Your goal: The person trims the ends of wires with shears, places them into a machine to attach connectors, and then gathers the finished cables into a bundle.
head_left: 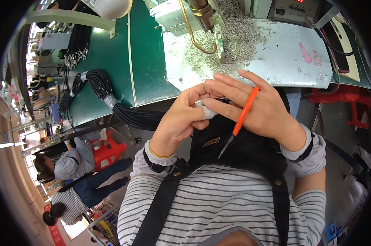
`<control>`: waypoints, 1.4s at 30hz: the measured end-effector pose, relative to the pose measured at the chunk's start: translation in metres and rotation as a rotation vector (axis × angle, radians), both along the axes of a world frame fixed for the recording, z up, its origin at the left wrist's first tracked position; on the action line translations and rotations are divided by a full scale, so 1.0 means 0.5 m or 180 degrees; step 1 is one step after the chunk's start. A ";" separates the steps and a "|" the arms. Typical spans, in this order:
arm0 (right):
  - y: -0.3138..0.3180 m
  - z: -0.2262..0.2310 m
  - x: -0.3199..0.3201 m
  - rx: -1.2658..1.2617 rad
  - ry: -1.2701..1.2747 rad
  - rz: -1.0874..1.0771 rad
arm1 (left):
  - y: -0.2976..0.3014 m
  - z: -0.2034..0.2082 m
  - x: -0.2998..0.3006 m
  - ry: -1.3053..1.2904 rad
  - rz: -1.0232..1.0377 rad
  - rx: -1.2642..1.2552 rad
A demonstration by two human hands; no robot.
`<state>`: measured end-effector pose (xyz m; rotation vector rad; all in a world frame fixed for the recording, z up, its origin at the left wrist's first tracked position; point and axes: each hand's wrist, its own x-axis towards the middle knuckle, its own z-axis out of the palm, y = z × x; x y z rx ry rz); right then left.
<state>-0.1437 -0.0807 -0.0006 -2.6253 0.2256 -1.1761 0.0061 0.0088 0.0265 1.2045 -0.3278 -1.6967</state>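
Note:
My left hand (178, 119) and my right hand (262, 111) meet in front of my chest, just short of the table edge. The left fingers are curled in, and white wrapping (209, 112) covers a digit where the hands touch. Across the back of my right hand lies a slim orange-handled tool (245, 110), held among its fingers; its thin dark metal tip points down toward my black apron (255, 149). The right fingers are fairly straight and lean over the left hand. Whatever lies between the hands is hidden.
Ahead stands a bench machine (202, 12) over a white plate (271, 69) strewn with small metal pieces (239, 41). Black cable bundles (132, 115) lie on the green table (111, 57). A control box (294, 10) is back right. Red stools (107, 151) and two people are at left.

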 end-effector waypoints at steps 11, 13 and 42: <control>-0.001 -0.010 -0.023 0.0335 0.0164 -0.0029 | 0.015 -0.021 0.008 0.0012 -0.0029 -0.0224; 0.006 -0.003 -0.015 0.0012 -0.0078 -0.0130 | 0.014 -0.024 0.008 0.0135 0.0065 -0.0232; 0.034 -0.038 -0.017 0.0907 -0.0279 -0.0272 | 0.020 -0.043 -0.009 -0.0056 -0.0054 -0.0594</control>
